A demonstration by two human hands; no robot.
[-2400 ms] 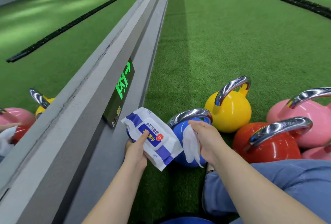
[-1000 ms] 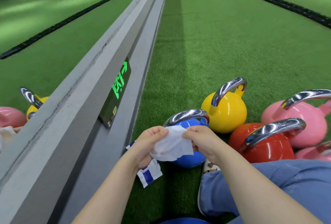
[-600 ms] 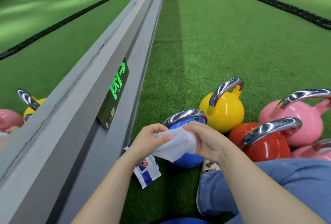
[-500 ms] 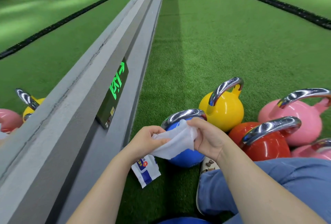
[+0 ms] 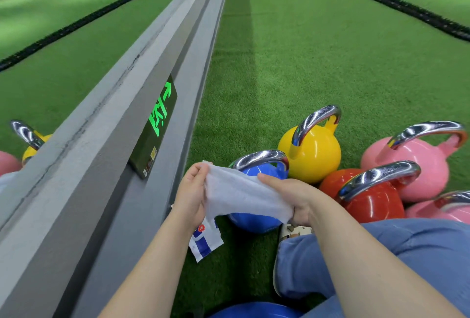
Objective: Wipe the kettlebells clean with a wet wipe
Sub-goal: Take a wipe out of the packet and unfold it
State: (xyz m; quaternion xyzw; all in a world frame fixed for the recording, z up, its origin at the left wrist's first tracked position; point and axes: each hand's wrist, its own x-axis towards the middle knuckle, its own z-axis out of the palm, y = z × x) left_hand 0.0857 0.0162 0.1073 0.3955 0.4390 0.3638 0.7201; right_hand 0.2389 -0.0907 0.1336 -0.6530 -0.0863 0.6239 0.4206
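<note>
Left hand (image 5: 191, 194): fingers curling, pinching the upper left edge of the wipe (image 5: 241, 196) between thumb and fingertips. Right hand (image 5: 292, 196): closing round the wipe's lower right end, thumb lying along its top edge. The wipe is stretching flat between both hands, hanging in the air in front of the blue kettlebell (image 5: 256, 218) and covering part of it.

Blue kettlebell: standing on the turf (image 5: 292, 50), chrome handle up, just beside the grey ledge (image 5: 106, 139). Yellow kettlebell (image 5: 314, 156): sitting just behind it, touching. Red kettlebell (image 5: 368, 199): sitting to the right, with two pink kettlebells (image 5: 417, 162) beyond.

Wipe pack (image 5: 204, 242): lying on the turf below the left wrist, partly hidden by it. Blue trouser leg (image 5: 407, 254): showing lower right. Green exit sign (image 5: 156, 124): glowing on the ledge face.
</note>
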